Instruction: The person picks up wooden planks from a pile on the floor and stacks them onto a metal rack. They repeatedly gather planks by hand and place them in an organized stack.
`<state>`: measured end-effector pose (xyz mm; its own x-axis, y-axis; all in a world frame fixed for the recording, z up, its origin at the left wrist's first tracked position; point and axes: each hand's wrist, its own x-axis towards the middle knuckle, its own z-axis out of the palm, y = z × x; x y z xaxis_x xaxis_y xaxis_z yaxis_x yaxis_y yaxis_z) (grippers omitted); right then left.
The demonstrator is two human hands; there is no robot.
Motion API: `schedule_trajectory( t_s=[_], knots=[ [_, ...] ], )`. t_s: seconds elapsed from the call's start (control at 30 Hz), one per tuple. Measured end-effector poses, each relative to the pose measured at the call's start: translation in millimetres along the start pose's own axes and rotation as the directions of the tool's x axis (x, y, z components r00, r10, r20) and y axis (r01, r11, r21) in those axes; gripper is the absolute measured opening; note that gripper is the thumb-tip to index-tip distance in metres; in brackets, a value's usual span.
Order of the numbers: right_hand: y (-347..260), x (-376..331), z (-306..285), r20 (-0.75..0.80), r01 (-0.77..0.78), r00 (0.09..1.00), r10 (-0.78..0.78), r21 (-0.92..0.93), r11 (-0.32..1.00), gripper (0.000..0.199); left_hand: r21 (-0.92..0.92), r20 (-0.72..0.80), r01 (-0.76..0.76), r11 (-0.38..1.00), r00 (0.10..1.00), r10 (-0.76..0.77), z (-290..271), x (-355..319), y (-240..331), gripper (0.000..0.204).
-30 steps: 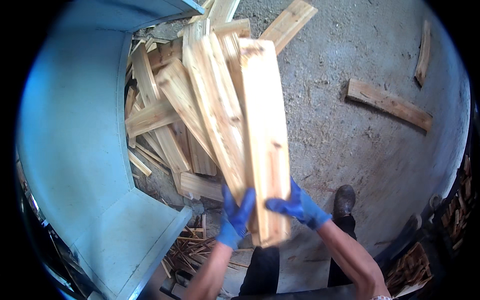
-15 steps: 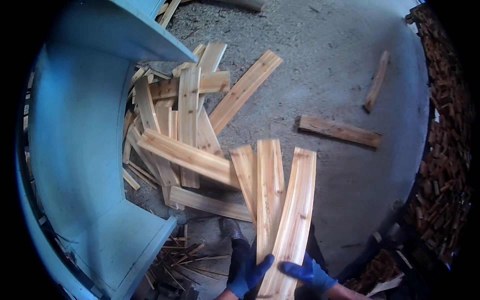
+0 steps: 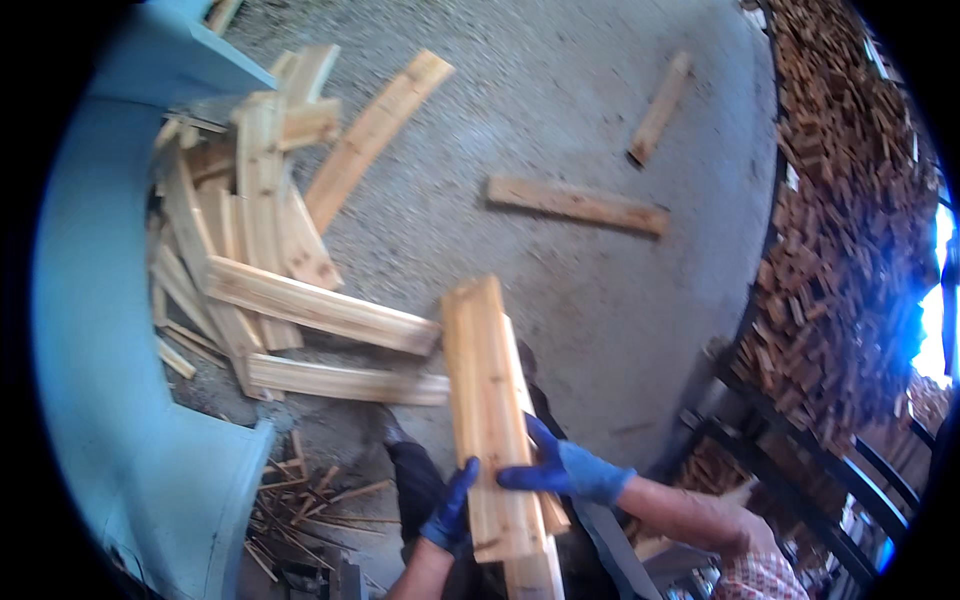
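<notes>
A small stack of pale wooden boards stands out in front of me, held between my two blue-gloved hands. The top board covers most of those under it, whose edges and lower ends stick out to the right and below. My left hand closes on the stack's left edge, its thumb on the wood. Around the right edge grips my right hand, with the thumb lying across the top board. The fingers under the boards are hidden.
A loose pile of boards lies on the floor at left beside a light-blue metal housing. Thin wood strips are scattered below it. Two separate boards, one of them a longer plank, lie ahead. A large heap of wood pieces fills the right.
The fanned-out boards in my hands have come together into an overlapping stack. My view has swung to the right, so the floor pile sits farther left.
</notes>
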<state>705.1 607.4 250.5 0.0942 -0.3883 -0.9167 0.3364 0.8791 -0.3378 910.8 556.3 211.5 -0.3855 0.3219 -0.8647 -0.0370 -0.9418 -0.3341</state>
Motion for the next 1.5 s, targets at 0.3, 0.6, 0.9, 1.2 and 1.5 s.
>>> schedule_trajectory(
  t_s=[0.3, 0.6, 0.9, 1.2, 1.5],
  knots=[
    [74, 14, -9, -0.316, 0.048, 0.947, 0.049, 0.292, 0.955, 0.101, 0.257, -0.046, -0.244, 0.935, 0.963, 0.264, 25, 30, -46, 0.048],
    [100, 34, -39, -0.035, -0.091, 0.982, 0.187, 0.776, 0.624, 0.079, 0.806, 0.149, -0.162, 0.569, 0.986, 0.069, 23, 43, 29, 0.074],
    [146, 5, -26, 0.054, -0.126, 0.985, 0.165, 0.876, 0.466, 0.068, 0.163, 0.541, 0.362, -0.918, 0.745, 0.39, -41, 95, 259, 0.089],
    [126, 19, -13, 0.073, -0.08, 0.996, 0.053, 0.987, 0.137, 0.085, 0.187, 0.281, 0.369, -0.91, 0.868, 0.41, -59, 155, 312, 0.024],
    [175, 17, -9, 0.114, -0.117, 0.989, 0.099, 0.993, 0.023, 0.061, 0.98, -0.019, 0.088, -0.179, 0.934, 0.358, 47, 72, 271, 0.032]
  ],
)
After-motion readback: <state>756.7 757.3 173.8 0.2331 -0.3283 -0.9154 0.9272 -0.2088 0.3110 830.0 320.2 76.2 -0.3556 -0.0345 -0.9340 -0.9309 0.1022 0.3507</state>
